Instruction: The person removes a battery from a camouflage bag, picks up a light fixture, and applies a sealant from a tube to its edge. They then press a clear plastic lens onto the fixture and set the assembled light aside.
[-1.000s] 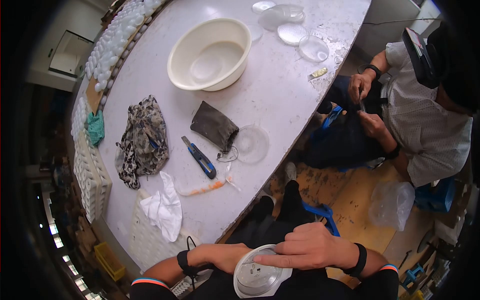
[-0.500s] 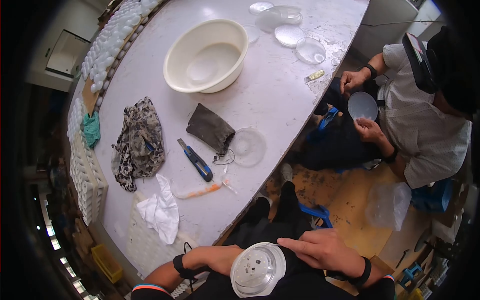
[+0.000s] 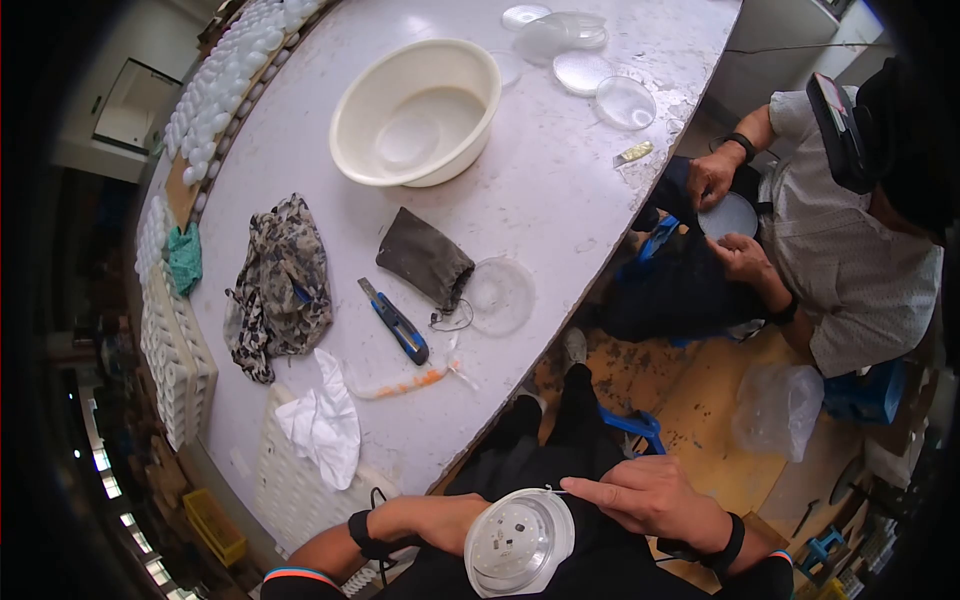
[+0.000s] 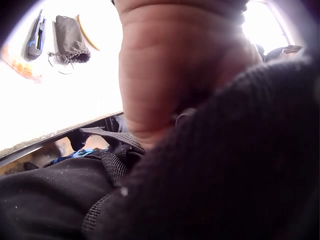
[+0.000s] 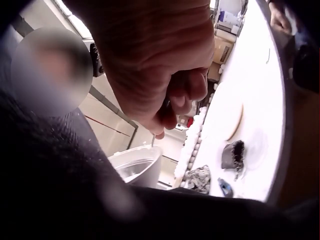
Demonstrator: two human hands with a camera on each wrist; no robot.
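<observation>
Bottom ctr, white bowl [image 3: 565, 545] lies just L of R hand [image 3: 655, 500], pinching thin sliver [image 3: 553, 489] (L hand's [image 3: 440, 520] grip hidden, can't tell).

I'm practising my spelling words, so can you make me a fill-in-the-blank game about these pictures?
The hand holding the small white bowl is the person's ____ one.
The handle of the utility knife is black and ____.
The small cloth by the stacked moulded trays is ____.
Of the big basin and the crumpled white sheet, the one nearer the drawstring pouch is the ____.

Missing words: left; blue; green; basin.
</observation>
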